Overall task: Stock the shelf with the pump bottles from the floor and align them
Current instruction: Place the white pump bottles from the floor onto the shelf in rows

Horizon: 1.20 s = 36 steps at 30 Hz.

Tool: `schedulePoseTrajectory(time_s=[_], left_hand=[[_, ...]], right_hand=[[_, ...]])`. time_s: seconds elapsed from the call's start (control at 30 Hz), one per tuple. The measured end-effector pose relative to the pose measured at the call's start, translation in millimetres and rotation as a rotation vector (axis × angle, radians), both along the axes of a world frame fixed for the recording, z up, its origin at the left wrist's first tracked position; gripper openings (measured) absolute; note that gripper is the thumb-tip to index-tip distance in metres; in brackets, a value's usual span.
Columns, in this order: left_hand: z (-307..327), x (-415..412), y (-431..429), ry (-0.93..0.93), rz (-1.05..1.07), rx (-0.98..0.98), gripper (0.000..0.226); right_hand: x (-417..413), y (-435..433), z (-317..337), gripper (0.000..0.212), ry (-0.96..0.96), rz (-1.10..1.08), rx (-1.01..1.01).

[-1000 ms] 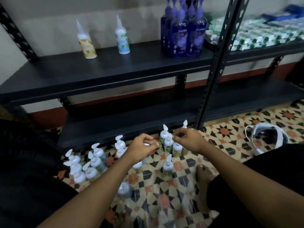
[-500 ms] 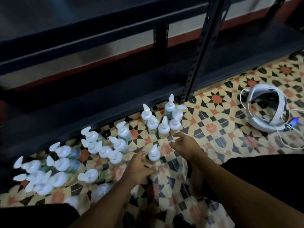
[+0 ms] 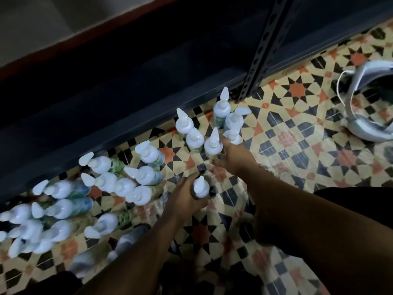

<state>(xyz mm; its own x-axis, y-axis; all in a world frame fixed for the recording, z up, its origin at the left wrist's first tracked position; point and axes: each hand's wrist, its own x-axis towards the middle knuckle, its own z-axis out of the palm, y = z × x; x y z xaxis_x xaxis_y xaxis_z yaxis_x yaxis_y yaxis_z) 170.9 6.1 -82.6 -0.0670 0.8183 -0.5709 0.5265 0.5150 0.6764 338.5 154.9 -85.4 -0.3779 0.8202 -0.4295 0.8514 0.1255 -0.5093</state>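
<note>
Nearest: our left hand wraps fingers round lone white-capped plastic pump bottle, upright on star-patterned tiled floor. Beyond: our right hand curls fingers round 1 white-capped bottle in tight cluster. We judge 1 bottle per hand, so 2 go up together. More bottles wait at left. Farthest: dark metal shelf, where they must stand aligned.
</note>
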Motion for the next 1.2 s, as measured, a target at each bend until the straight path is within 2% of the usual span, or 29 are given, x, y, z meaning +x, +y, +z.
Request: schedulePoseTrajectory(time_s=[0.1, 0.17, 0.2, 0.27, 0.3, 0.33, 0.37, 0.4, 0.43, 0.5, 0.57, 0.63, 0.7, 0.77, 0.87, 1.03, 1.2], left_hand=[[0, 4, 6, 0.036, 0.017, 0.003, 0.046], [5, 4, 7, 0.037, 0.028, 0.028, 0.022], [6, 4, 6, 0.030, 0.028, 0.037, 0.021], [9, 1, 4, 0.036, 0.062, 0.036, 0.031], [15, -3, -1, 0.035, 0.096, 0.021, 0.024], [22, -6, -3, 0.031, 0.144, 0.009, 0.038], [31, -9, -5, 0.040, 0.172, -0.006, 0.072], [40, -14, -8, 0.029, 0.211, -0.011, 0.091], [52, -18, -10, 0.015, 0.258, 0.002, 0.094], [77, -27, -13, -0.007, 0.340, 0.029, 0.082], [103, -38, -15, -0.016, 0.404, 0.067, 0.060], [135, -49, -18, -0.056, 0.477, 0.123, 0.057], [170, -58, -23, -0.100, 0.550, 0.185, 0.056], [206, -66, -30, -0.181, 0.641, 0.235, 0.050], [259, -74, -47, -0.363, 0.741, 0.343, 0.027], [333, -88, -84, -0.601, 0.858, 0.537, 0.027], [398, -93, -122, -0.746, 0.931, 0.710, 0.029]], right_hand=[[-9, 5, 2, 0.068, -0.116, -0.009, -0.023], [-12, 3, 7, 0.053, -0.066, -0.046, 0.050], [-12, 0, 9, 0.046, -0.043, -0.048, 0.084], [-10, -6, 15, 0.038, -0.055, -0.013, 0.106], [-7, -10, 18, 0.039, -0.056, -0.024, 0.085], [-5, -13, 22, 0.043, -0.039, -0.054, 0.037], [-3, -18, 27, 0.048, 0.003, -0.091, 0.006], [0, -22, 34, 0.052, 0.047, -0.120, -0.006], [2, -27, 42, 0.055, 0.082, -0.141, -0.008], [6, -35, 61, 0.052, 0.152, -0.191, -0.040], [9, -40, 81, 0.042, 0.238, -0.223, -0.035], [8, -45, 107, 0.039, 0.311, -0.255, -0.033], [2, -51, 139, 0.045, 0.374, -0.270, -0.072], [-7, -57, 174, 0.045, 0.452, -0.257, -0.083], [-25, -69, 227, 0.041, 0.566, -0.223, -0.069], [-62, -99, 316, 0.034, 0.773, -0.131, -0.043], [-97, -136, 395, 0.032, 0.978, -0.067, -0.080]])
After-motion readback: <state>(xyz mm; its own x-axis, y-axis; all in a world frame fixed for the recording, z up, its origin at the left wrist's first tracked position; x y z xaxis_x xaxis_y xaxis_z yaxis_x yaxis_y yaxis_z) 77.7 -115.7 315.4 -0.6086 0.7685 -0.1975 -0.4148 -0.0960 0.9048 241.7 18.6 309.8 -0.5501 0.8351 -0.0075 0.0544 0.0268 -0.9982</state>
